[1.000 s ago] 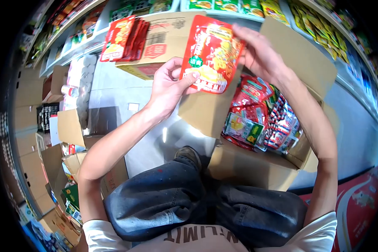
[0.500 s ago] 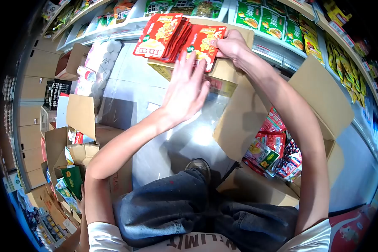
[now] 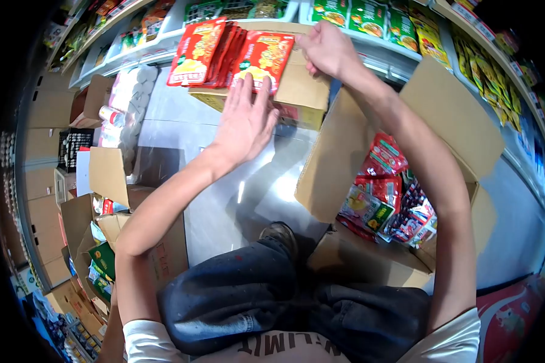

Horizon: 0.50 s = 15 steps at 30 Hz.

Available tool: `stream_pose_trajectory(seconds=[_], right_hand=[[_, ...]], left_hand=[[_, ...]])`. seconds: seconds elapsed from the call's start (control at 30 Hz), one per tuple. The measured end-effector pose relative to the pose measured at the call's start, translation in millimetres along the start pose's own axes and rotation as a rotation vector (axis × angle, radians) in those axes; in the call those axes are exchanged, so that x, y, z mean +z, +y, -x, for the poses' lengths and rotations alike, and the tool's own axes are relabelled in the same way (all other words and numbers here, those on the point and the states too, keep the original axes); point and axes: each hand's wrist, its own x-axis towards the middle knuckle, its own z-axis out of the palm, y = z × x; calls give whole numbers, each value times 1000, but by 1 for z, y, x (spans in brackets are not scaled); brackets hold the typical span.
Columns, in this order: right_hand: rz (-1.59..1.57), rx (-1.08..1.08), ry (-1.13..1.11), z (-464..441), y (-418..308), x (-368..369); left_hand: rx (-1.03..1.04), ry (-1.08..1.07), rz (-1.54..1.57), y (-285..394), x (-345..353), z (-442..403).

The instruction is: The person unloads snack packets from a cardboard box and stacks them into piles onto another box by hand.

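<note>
My left hand (image 3: 243,121) is open, its fingertips resting on the lower part of a red food packet (image 3: 264,57). My right hand (image 3: 332,51) is closed with curled fingers just beside that packet's upper right corner, and nothing shows in it. To the left a fanned stack of matching red packets (image 3: 197,51) leans together. Stack and packet lie on top of a closed cardboard box (image 3: 303,85).
At my right stands an open carton (image 3: 327,160) holding several mixed packets (image 3: 378,199). Another open carton (image 3: 112,175) with goods is at the left, near wrapped white rolls (image 3: 124,103). Shelves with green pouches (image 3: 367,18) run along the back.
My right hand has let go of the red packet's corner and moved slightly off to its right, fingers curling. My left fingers stay on the packet. The whole view has shifted a little.
</note>
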Motion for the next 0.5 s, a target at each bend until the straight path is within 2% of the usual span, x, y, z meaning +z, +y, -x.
stream_pose_trajectory(seconds=[0.07,0.13,0.17,0.2,0.27,0.33,0.4,0.43,0.47,0.5], right_hand=[[-265,-149,-31,26,-10,-31],[-486,-132,-135,66,-41,-79],[-559,-167,-110,71,-33,-93],[-625,-172,-91,79,-27,-109],[-539,-92,-61,87,7,-128],[-260,92,-241,102,56,-137],[52,219,-468,120,129,-139],[496,26,-485,132,164,-136],[764,133,-457,158,192,-126],[911,208,-467,186,215,-113]], left_hand=[[23,33,61,11,-8,-7],[54,126,160,29,-17,-15],[39,114,304,47,-30,-21],[24,103,441,64,-42,-26],[211,134,439,94,-47,-31],[442,117,446,121,-51,-36],[492,-189,597,144,-40,-37],[509,-314,659,153,-26,-36],[522,-441,719,160,-11,-33],[621,-429,668,163,7,-27]])
